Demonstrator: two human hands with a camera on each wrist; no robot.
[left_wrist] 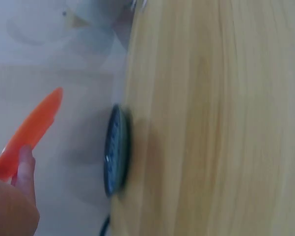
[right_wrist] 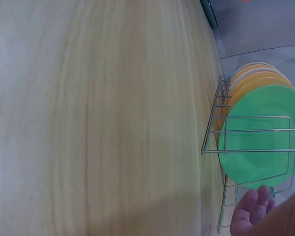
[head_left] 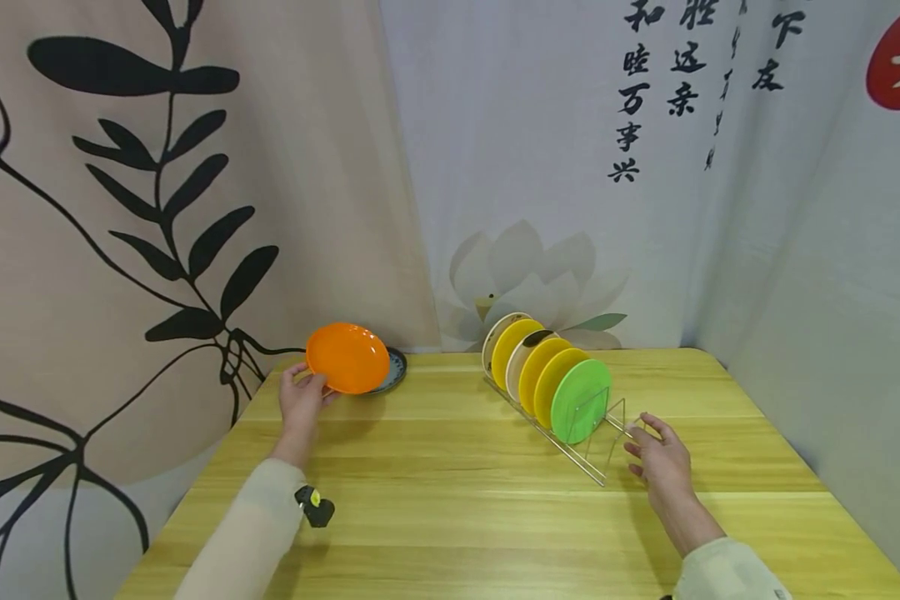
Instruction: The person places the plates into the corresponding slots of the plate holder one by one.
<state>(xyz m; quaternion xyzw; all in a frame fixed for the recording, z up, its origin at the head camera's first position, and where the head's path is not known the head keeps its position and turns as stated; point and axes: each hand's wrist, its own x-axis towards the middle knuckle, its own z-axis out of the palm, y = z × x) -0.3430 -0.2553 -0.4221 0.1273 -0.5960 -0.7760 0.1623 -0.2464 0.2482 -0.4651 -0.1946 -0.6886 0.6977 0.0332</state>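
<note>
My left hand (head_left: 302, 406) pinches an orange plate (head_left: 347, 358) by its lower left rim. The plate is raised and tilted, its face toward me. Behind it, a dark blue patterned plate (head_left: 396, 372) is partly hidden; the left wrist view shows this blue plate (left_wrist: 117, 150) on the table near the back edge. At the near right end of a wire dish rack (head_left: 585, 467), my right hand (head_left: 662, 461) has its fingers curled at the end wire. A green plate (head_left: 581, 402) stands frontmost in the rack, with several yellow plates (head_left: 562, 379) and whitish ones behind it.
The wooden table (head_left: 435, 533) runs back to a printed curtain (head_left: 330, 167). Another curtain wall (head_left: 832, 292) borders the right side. Wire dividers (right_wrist: 257, 150) rise in front of the green plate.
</note>
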